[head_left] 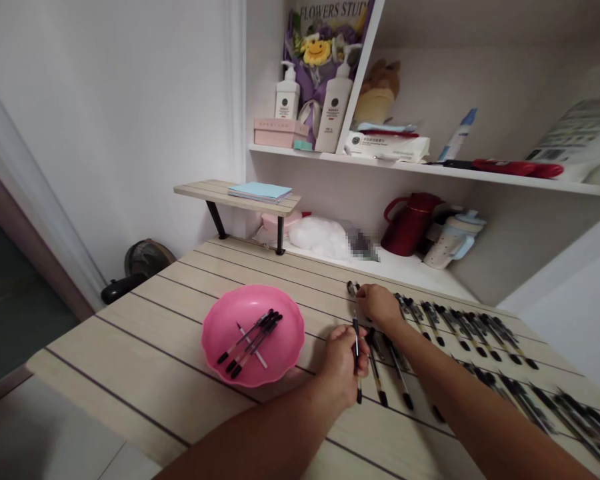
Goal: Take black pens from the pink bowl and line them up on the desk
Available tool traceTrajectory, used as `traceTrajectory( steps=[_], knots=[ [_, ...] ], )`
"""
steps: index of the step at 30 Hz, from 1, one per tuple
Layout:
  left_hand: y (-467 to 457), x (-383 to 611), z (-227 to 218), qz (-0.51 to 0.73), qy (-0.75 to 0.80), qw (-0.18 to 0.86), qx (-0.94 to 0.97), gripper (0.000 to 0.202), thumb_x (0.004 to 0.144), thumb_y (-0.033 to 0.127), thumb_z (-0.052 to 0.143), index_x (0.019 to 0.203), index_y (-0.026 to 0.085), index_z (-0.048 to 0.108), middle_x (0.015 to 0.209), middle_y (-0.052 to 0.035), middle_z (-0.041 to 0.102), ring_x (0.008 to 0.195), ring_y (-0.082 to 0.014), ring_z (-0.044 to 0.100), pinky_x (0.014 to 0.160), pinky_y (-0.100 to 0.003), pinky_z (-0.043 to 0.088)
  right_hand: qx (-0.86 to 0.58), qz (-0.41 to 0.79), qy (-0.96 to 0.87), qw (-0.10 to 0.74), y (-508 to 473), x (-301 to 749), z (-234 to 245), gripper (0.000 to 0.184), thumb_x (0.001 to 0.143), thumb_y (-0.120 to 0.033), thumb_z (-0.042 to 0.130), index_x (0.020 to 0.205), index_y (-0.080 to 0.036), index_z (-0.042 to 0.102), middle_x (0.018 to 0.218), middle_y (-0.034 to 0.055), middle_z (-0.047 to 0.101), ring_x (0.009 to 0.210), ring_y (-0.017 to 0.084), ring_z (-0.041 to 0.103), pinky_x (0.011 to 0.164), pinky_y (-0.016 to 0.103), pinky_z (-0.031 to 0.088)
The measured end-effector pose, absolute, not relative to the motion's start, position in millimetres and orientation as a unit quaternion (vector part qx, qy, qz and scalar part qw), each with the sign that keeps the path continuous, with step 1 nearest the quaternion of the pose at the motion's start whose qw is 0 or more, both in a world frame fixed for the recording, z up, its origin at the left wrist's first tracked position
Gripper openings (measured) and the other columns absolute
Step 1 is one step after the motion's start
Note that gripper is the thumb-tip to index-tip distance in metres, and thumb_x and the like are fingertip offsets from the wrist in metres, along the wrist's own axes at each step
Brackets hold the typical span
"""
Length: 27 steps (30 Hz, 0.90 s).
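My left hand [341,352] is closed round a black pen [357,347], held upright with its bare, thin tip pointing up. Just beyond it, my right hand [380,305] pinches at small dark pen caps [351,288] lying on the table; its fingertips are partly hidden. A pink scalloped bowl [215,357] stands left of my hands. Inside lie several clear-barrelled pens [253,340] with black ends, across a thin white stick [257,357]. Under and beside my right forearm, more pens [397,370] lie on the boards.
Groups of pens [473,333] run along the right of the slatted table [155,347]. At the back are a small raised shelf [200,191] with a blue-covered pad [260,191], a red jug [411,223] and a pale tumbler [453,240]. A white shelf [420,169] overhangs them.
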<state>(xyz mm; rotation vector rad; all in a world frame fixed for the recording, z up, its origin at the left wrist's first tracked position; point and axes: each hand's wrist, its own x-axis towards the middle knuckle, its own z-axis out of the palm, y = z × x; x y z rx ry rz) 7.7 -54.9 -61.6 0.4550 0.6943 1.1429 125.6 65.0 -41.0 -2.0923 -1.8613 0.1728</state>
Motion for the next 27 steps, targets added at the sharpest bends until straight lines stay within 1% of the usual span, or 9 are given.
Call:
traceTrajectory(
  steps=[5,10,19,22,27],
  knots=[
    [-54,9,-62,0.521,0.321,0.764,0.201,0.021,0.07,0.034,0.051,0.081,0.016,0.05,0.054,0.0037,0.047,0.035,-0.0035,0.032,0.039,-0.018,0.015,-0.741,0.006,-0.665,0.095,65,119,-43,0.022,0.074,-0.022,0.048,0.086,-0.019,0.067,0.093,0.0123,0.067,0.091,0.025,0.06,0.073,0.032,0.041],
    [-54,10,-63,0.525,0.305,0.769,0.201,0.021,0.069,0.034,0.05,0.081,0.016,0.049,0.053,0.0036,0.047,0.035,-0.0037,0.032,0.039,-0.019,0.014,-0.738,-0.016,-0.672,0.06,67,115,-44,0.023,0.077,-0.026,0.047,0.088,-0.021,0.066,0.092,0.011,0.067,0.09,0.025,0.061,0.071,0.031,0.042],
    [-54,11,-63,0.529,0.304,0.764,0.211,0.021,0.069,0.034,0.048,0.08,0.016,0.05,0.052,0.0037,0.046,0.034,-0.0041,0.033,0.038,-0.019,0.015,-0.733,-0.041,-0.678,0.038,65,114,-44,0.023,0.079,-0.03,0.047,0.091,-0.02,0.064,0.092,0.0111,0.066,0.089,0.024,0.061,0.069,0.031,0.042],
    [-53,11,-63,0.534,0.302,0.762,0.21,0.021,0.07,0.034,0.049,0.08,0.016,0.049,0.052,0.0038,0.046,0.034,-0.0041,0.033,0.038,-0.019,0.016,-0.734,-0.041,-0.677,0.038,64,115,-44,0.023,0.078,-0.03,0.048,0.092,-0.02,0.064,0.092,0.0105,0.067,0.089,0.024,0.061,0.069,0.03,0.042],
    [-54,11,-62,0.532,0.305,0.762,0.207,0.017,0.072,0.03,0.046,0.081,0.016,0.049,0.052,0.0034,0.047,0.034,-0.0043,0.033,0.037,-0.019,0.015,-0.737,-0.036,-0.674,0.042,62,117,-39,0.022,0.079,-0.026,0.045,0.089,-0.021,0.064,0.09,0.0096,0.067,0.086,0.023,0.062,0.067,0.029,0.04]
  ],
)
